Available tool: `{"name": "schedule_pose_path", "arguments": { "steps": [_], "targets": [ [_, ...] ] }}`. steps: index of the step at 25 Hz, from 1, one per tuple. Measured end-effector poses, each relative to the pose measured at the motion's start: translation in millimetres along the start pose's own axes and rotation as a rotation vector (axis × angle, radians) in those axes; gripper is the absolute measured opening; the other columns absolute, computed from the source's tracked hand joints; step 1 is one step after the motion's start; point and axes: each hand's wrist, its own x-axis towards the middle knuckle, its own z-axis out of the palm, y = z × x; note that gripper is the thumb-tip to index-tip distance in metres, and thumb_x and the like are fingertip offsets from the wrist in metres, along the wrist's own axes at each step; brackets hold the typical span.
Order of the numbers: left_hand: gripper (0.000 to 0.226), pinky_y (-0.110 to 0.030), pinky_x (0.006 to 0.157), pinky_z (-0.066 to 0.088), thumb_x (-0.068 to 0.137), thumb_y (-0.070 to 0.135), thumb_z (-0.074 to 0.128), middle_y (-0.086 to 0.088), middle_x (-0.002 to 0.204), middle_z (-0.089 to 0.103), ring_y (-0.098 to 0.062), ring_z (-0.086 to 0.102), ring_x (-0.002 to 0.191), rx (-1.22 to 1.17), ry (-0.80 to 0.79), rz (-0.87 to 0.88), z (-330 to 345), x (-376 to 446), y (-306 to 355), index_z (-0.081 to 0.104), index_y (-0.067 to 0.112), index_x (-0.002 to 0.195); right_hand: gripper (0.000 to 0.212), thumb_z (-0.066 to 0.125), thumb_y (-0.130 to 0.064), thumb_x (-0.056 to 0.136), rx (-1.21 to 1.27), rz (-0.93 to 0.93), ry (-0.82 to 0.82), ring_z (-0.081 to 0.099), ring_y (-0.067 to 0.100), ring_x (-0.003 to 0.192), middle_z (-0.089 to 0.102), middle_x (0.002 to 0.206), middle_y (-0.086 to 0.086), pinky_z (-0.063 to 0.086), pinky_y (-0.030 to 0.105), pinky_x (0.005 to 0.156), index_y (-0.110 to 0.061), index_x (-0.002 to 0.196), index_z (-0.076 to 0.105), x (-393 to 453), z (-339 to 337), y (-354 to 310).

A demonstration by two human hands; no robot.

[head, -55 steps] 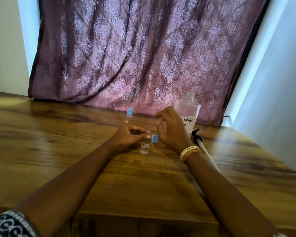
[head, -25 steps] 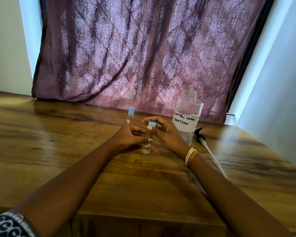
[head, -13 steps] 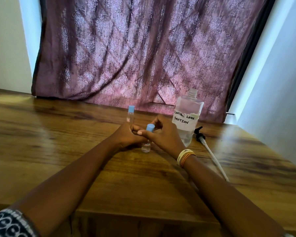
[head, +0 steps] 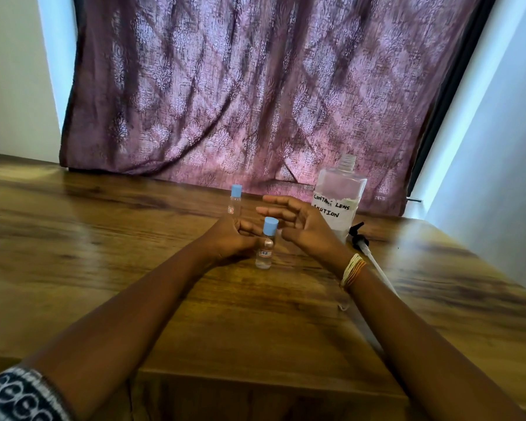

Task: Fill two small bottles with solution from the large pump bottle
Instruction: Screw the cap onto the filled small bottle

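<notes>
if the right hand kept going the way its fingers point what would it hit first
Probably the far small bottle: the right hand points left, fingers passing above the near small bottle. Depth is unclear, so it might miss.

Blue caps (head: 270, 224) on clear small bottles (head: 265, 252); mauve damask curtain (head: 255, 86); brown woodgrain table (head: 104, 238); yellow-orange wrist threads (head: 353, 270)

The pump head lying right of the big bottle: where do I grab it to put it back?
Grip the black pump head at its collar, coming from above with the right hand. It lies flat on the table, dip tube trailing toward you, and the large bottle beside it stands open-necked.
</notes>
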Motion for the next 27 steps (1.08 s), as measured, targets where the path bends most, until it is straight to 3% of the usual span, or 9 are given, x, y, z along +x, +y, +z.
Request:
{"name": "schedule_pose_path", "arguments": {
  "steps": [4,8,10,13,17,19,22,24,27],
  "targets": [
    [0.017,-0.028,0.065,0.058,0.074,-0.009,0.072,-0.004,0.070,0.076,-0.014,0.071,0.064,-0.011,-0.026,0.000,0,-3,2,0.072,0.005,0.084,0.050,0.082,-0.007,0.072,-0.176,0.015,0.188,0.068,0.010,0.084,0.070,0.093,0.004,0.057,0.025,0.080,-0.013,0.117,0.061,0,9,1],
    [0.015,-0.035,0.074,0.057,0.073,-0.004,0.075,-0.005,0.073,0.076,-0.016,0.071,0.068,0.042,-0.004,0.007,-1,-2,2,0.073,0.007,0.083,0.060,0.073,0.000,0.080,-0.115,0.027,0.081,0.064,0.015,0.113,0.066,0.121,0.009,0.052,0.028,0.096,-0.014,0.133,0.048,0,6,1],
    [0.015,-0.040,0.079,0.056,0.072,-0.004,0.076,-0.009,0.076,0.076,-0.021,0.070,0.071,0.033,-0.001,-0.004,-1,-3,3,0.073,0.003,0.085,0.052,0.069,0.005,0.082,-0.097,0.008,0.089,0.068,0.017,0.107,0.070,0.115,0.011,0.055,0.030,0.092,-0.012,0.128,0.053,0,3,-2],
    [0.015,-0.028,0.063,0.058,0.074,-0.006,0.073,-0.006,0.071,0.075,-0.014,0.070,0.065,0.043,-0.014,0.010,1,-6,5,0.072,0.005,0.084,0.047,0.083,-0.017,0.072,-0.228,0.017,0.208,0.071,0.015,0.091,0.074,0.097,0.005,0.058,0.034,0.086,-0.018,0.115,0.065,-1,8,1],
    [0.014,-0.029,0.068,0.059,0.074,-0.004,0.075,-0.007,0.076,0.076,-0.015,0.071,0.069,0.081,-0.006,0.022,-1,-5,6,0.073,0.006,0.085,0.055,0.070,-0.003,0.083,-0.154,0.086,0.065,0.065,0.013,0.109,0.067,0.122,0.006,0.056,0.025,0.088,-0.012,0.134,0.051,-1,12,-2],
    [0.016,-0.029,0.069,0.059,0.072,-0.003,0.077,-0.006,0.077,0.076,-0.014,0.072,0.070,0.080,-0.006,0.024,-1,-5,5,0.073,0.006,0.085,0.050,0.071,0.000,0.081,-0.154,0.071,0.111,0.069,0.012,0.098,0.072,0.108,0.006,0.055,0.022,0.081,-0.010,0.127,0.056,-1,10,-5],
    [0.016,-0.026,0.064,0.057,0.071,-0.003,0.077,-0.003,0.072,0.076,-0.011,0.071,0.066,0.078,-0.026,0.035,0,-7,5,0.073,0.008,0.081,0.059,0.087,-0.025,0.067,-0.312,0.104,0.217,0.066,0.008,0.086,0.068,0.087,-0.004,0.050,0.023,0.079,-0.019,0.119,0.059,-2,12,-3],
    [0.016,-0.021,0.059,0.055,0.074,-0.005,0.074,0.001,0.066,0.075,-0.007,0.070,0.061,0.093,-0.018,0.039,-1,-7,7,0.072,0.009,0.080,0.070,0.084,-0.029,0.071,-0.298,0.151,0.147,0.063,0.011,0.102,0.066,0.104,-0.001,0.049,0.025,0.088,-0.020,0.132,0.050,-1,13,-2],
    [0.016,-0.026,0.067,0.057,0.072,-0.001,0.077,-0.006,0.077,0.077,-0.013,0.072,0.069,0.097,-0.006,0.026,0,-7,7,0.074,0.005,0.087,0.062,0.070,-0.002,0.083,-0.114,0.139,0.009,0.064,0.018,0.113,0.066,0.123,0.012,0.051,0.032,0.098,-0.010,0.138,0.043,0,5,-5]
  ]
}}
